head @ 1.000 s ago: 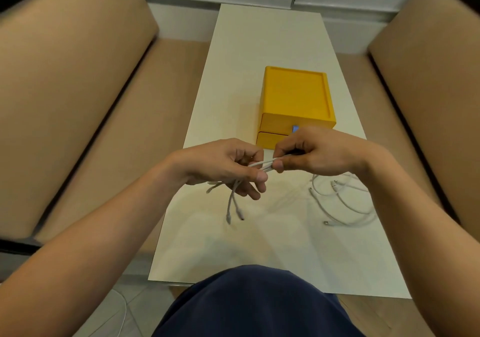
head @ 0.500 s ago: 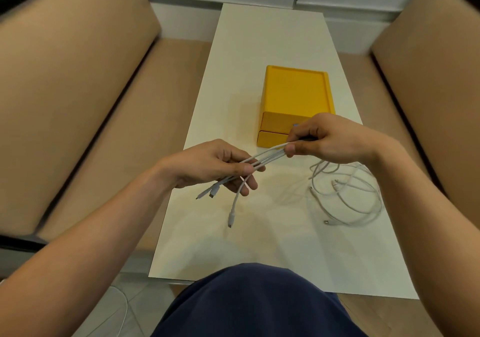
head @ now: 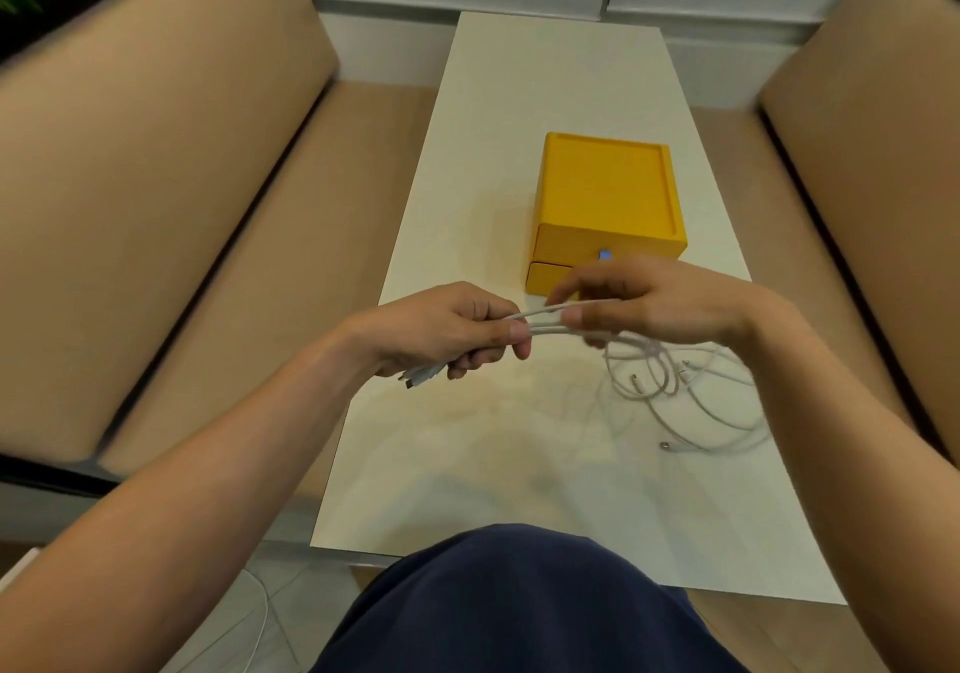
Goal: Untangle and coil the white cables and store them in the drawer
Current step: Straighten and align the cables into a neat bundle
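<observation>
Several white cables run bunched together between my two hands above the white table. My left hand grips the bundle in a fist, and the plug ends stick out below it. My right hand pinches the same strands a little to the right, slightly blurred. From it the cables fall in loose tangled loops onto the table at the right. The yellow drawer box stands just behind my hands; its drawers look shut, the lower front partly hidden by my right hand.
Tan sofa cushions flank the narrow table, one on the left and one on the right. My dark blue lap is at the near edge. A white cord lies on the floor at lower left.
My hands drew apart and came back close together. The plug ends that hung loose under my left hand are now gathered into its fist. More cable lies looped on the table at the right.
</observation>
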`<state>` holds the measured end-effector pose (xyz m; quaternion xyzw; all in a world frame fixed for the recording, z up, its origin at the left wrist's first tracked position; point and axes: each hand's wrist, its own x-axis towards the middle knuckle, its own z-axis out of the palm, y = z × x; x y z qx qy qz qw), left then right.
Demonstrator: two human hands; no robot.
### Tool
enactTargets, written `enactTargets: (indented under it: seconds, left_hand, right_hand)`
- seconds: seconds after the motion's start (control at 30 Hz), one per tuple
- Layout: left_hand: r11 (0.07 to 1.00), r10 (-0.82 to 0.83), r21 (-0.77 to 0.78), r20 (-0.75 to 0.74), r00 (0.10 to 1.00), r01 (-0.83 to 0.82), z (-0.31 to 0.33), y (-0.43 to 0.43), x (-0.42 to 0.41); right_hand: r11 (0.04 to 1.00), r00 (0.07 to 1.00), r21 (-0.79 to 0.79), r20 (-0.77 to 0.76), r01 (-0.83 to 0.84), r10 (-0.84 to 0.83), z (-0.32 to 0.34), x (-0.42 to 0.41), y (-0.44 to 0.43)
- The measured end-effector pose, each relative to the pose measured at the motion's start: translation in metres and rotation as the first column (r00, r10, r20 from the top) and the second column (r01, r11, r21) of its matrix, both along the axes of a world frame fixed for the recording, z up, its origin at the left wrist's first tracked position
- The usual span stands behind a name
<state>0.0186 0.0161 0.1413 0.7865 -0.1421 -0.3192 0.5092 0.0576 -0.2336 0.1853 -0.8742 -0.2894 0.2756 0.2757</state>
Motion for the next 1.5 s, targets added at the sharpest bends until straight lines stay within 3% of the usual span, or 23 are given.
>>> enactTargets:
  seconds: [0.1,0.2,0.37,0.6,0.7,0.8,0.87,1.07,1.27,1.5]
  left_hand:
    - [1.000,-0.029,0.011,0.016,0.999,0.029,0.004,-0.002,-0.002]
    - [0.999,-0.043,0.016,0.014,0.999,0.042,0.007,-0.001,-0.005]
    - [0.999,-0.035,0.027,0.042,0.998,0.034,0.011,0.004,-0.005]
    - [0.995,-0.052,0.084,0.080,0.995,0.045,0.022,0.005,-0.004]
    - [0.984,-0.088,0.172,0.181,0.980,0.057,0.027,0.000,-0.002]
    - [0.969,-0.142,0.231,0.245,0.959,0.085,0.033,-0.005,-0.001]
    - [0.962,-0.162,0.258,0.257,0.953,0.094,0.036,-0.007,-0.001]
    - [0.967,-0.153,0.233,0.207,0.966,0.103,0.035,-0.003,0.002]
    - [0.959,-0.170,0.267,0.263,0.950,0.097,0.038,-0.005,0.004]
    - [0.975,-0.099,0.214,0.144,0.985,0.067,0.035,0.002,0.005]
  right_hand:
    - [0.997,0.997,-0.037,0.021,-0.070,0.071,-0.007,-0.007,0.012]
    - [0.999,0.999,-0.037,0.028,-0.034,0.035,0.000,-0.004,0.009]
    - [0.975,0.986,-0.148,-0.049,-0.164,0.158,0.013,0.001,0.002]
    - [0.975,0.982,-0.158,-0.126,-0.158,0.139,0.023,0.006,-0.015]
    - [0.979,0.984,-0.111,-0.066,-0.169,0.163,0.018,0.002,-0.011]
    - [0.995,0.995,0.027,-0.027,-0.094,0.095,0.007,-0.009,0.003]
    - [0.997,0.998,0.035,0.028,-0.066,0.065,0.005,-0.011,0.008]
    - [0.981,0.985,-0.142,0.088,-0.133,0.146,0.010,-0.010,0.011]
    - [0.999,0.996,0.021,0.085,-0.027,0.025,0.008,-0.009,0.008]
    - [1.000,0.988,0.005,0.155,-0.012,0.011,0.001,-0.005,0.009]
